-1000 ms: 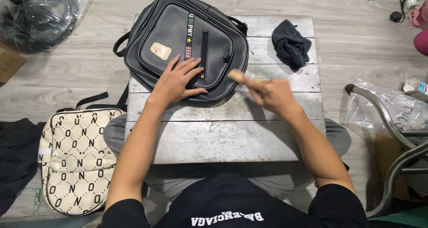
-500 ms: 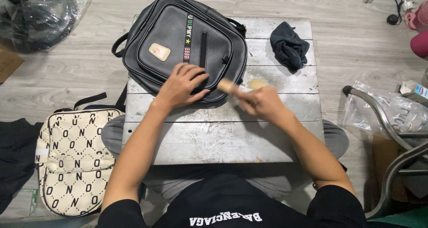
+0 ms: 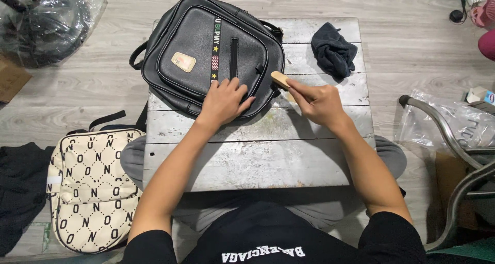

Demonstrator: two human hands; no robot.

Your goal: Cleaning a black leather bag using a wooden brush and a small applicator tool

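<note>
On a grey, worn worktop (image 3: 258, 161) seen from above, the left hand (image 3: 224, 101) lies flat with fingers spread, pressing on the lower front of a black bag (image 3: 206, 47). The right hand (image 3: 317, 101) is closed around a small wooden brush (image 3: 280, 80), whose pale end touches the bag's right edge.

The bag lies face up at the worktop's far left corner, overhanging the edge. Its skin looks like smooth faux leather — probably soft, a little slippery and light, giving under the palm. A flat hand on the front panel seems the surest way to steady it; the loop handle at its left side or the strap fittings at its top right would serve for lifting. The brush looks stiff and light, held by its body.

A crumpled dark cloth (image 3: 334, 50) sits at the far right of the worktop, well apart from the hands. On the floor to the left lies a cream patterned backpack (image 3: 90, 189) — beyond it, dark fabric and a plastic-wrapped bundle (image 3: 46, 16). A metal chair frame (image 3: 454, 150) stands at right. Nothing lies between hands and bag.
</note>
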